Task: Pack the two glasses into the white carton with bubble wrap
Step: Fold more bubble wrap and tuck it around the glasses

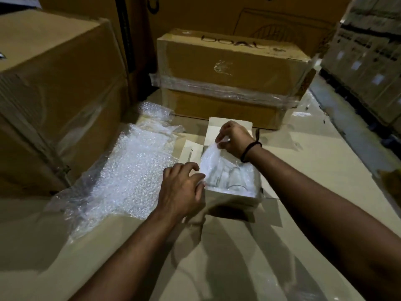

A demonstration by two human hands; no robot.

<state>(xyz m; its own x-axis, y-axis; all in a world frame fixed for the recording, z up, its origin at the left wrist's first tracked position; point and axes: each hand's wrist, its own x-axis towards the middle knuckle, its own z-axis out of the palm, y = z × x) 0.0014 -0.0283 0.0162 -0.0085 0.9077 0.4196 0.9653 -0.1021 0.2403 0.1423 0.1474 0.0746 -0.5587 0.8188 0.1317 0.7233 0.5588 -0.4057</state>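
Setting: you lean over a flattened cardboard work surface (238, 246) in a dim storeroom, hemmed in by stacked brown boxes.
White carton: the white carton (233, 197) sits open on the cardboard in front of you, its far flap (217, 124) standing up and its left flap (192, 148) folded outward.
Glasses: clear glasses (233, 177) lie inside the carton, their rims catching the light through the padding; how many are in there cannot be told.
Bubble wrap in carton: a piece of bubble wrap (211, 158) lines the carton and rises out of it at the far left corner.
Right hand: your right hand (234, 137), a black band (249, 151) on its wrist, pinches the top edge of that wrap between thumb and fingers and holds it up above the carton.
Left hand: your left hand (182, 187) rests at the carton's near left corner, fingers curled on the lower edge of the same wrap; whether they grip it or only press it cannot be told.
Spare wrap: a large loose sheet of bubble wrap (130, 170) lies spread just left of the carton.
Backdrop: a taped brown box (230, 68) stands behind the carton, a bigger brown box (56, 94) to your left.
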